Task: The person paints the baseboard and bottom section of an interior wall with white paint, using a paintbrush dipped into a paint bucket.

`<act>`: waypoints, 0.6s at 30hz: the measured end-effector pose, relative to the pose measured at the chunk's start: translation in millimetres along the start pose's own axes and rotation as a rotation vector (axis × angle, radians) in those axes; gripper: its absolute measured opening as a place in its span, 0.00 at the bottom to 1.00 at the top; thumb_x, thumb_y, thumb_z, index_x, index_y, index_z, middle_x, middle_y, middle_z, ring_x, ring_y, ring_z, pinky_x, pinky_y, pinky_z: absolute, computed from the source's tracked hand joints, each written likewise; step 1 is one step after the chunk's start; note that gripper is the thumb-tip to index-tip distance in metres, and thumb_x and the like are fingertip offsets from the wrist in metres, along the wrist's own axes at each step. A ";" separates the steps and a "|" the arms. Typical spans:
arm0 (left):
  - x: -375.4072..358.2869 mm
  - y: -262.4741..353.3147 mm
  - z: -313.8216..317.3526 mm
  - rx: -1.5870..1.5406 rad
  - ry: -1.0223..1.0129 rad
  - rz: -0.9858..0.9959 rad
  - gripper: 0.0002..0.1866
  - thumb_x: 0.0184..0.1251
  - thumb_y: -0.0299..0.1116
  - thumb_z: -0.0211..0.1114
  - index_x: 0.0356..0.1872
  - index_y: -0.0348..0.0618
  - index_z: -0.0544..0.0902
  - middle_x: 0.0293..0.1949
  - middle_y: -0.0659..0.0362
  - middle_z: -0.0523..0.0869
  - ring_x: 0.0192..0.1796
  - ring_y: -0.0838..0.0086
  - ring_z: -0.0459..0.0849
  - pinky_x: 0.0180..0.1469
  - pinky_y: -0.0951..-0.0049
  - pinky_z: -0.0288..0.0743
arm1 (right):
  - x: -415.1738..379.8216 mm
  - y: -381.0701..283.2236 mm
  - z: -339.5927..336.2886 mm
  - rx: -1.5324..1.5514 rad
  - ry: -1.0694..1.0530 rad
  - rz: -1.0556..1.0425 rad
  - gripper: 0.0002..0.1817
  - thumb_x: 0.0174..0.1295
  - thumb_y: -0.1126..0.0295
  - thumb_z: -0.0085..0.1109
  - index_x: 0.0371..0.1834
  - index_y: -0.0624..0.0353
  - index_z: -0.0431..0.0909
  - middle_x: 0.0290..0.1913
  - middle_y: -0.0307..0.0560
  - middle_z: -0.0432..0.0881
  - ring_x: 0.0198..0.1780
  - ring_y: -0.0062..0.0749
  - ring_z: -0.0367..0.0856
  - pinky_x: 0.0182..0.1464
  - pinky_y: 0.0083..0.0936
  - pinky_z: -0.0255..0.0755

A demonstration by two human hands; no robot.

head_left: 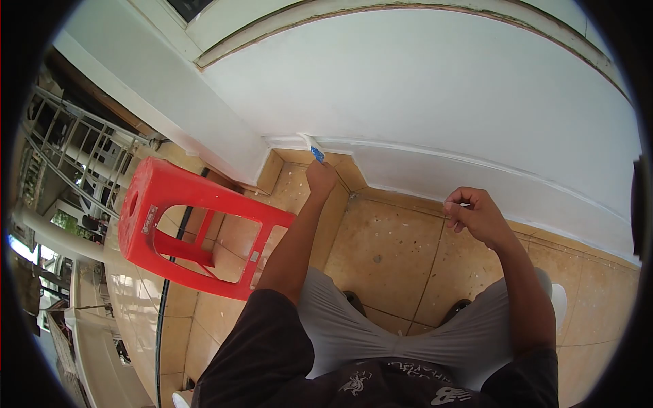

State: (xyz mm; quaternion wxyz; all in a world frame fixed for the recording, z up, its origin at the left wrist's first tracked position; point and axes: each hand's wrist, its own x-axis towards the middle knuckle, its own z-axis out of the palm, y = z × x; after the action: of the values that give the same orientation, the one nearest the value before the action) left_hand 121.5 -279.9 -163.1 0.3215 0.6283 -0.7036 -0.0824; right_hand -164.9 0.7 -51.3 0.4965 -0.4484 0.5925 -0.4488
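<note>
My left hand [321,178] is closed round the blue handle of a paintbrush [316,154]. The brush's pale bristle end meets the foot of the white wall [422,88], near the inner corner above the tan tile skirting [350,173]. My right hand [473,214] hovers in front of the wall's lower part, above the floor. Its fingers are loosely curled with a gap between them, and nothing shows in them.
A red plastic stool [153,224] stands to my left, close to my left arm. Tan floor tiles [381,251] carry pale specks. A dark hose or cable [163,299] runs along the floor at left. White metal railings [75,146] rise beyond the stool.
</note>
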 end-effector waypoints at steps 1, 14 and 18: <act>-1.3 0.3 1.8 -0.008 0.006 0.004 0.16 0.64 0.34 0.55 0.28 0.26 0.80 0.29 0.33 0.82 0.37 0.40 0.83 0.42 0.49 0.74 | 0.4 0.4 0.0 -0.002 -0.001 0.001 0.09 0.64 0.68 0.60 0.36 0.65 0.78 0.32 0.41 0.79 0.30 0.23 0.81 0.30 0.22 0.75; -3.3 3.6 -62.5 -0.922 -0.280 -0.595 0.15 0.77 0.40 0.50 0.36 0.38 0.76 0.23 0.60 0.75 0.23 0.77 0.76 0.22 0.77 0.69 | 3.9 1.0 -4.5 -0.022 0.021 0.041 0.05 0.65 0.71 0.59 0.36 0.62 0.78 0.31 0.39 0.80 0.30 0.20 0.81 0.31 0.19 0.76; 20.4 -34.8 -97.7 -0.905 -0.202 -0.594 0.16 0.77 0.41 0.50 0.35 0.38 0.74 0.24 0.60 0.76 0.22 0.76 0.74 0.21 0.77 0.69 | 3.0 0.6 -5.2 -0.028 0.016 0.047 0.05 0.65 0.72 0.59 0.36 0.63 0.78 0.31 0.39 0.80 0.30 0.21 0.82 0.31 0.19 0.75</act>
State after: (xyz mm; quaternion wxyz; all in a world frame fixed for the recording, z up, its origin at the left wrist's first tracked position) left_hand 204.7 -277.7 -97.8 0.4533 0.5879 -0.4178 -0.5238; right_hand -170.4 -1.6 -52.0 0.4958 -0.4375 0.6130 -0.4325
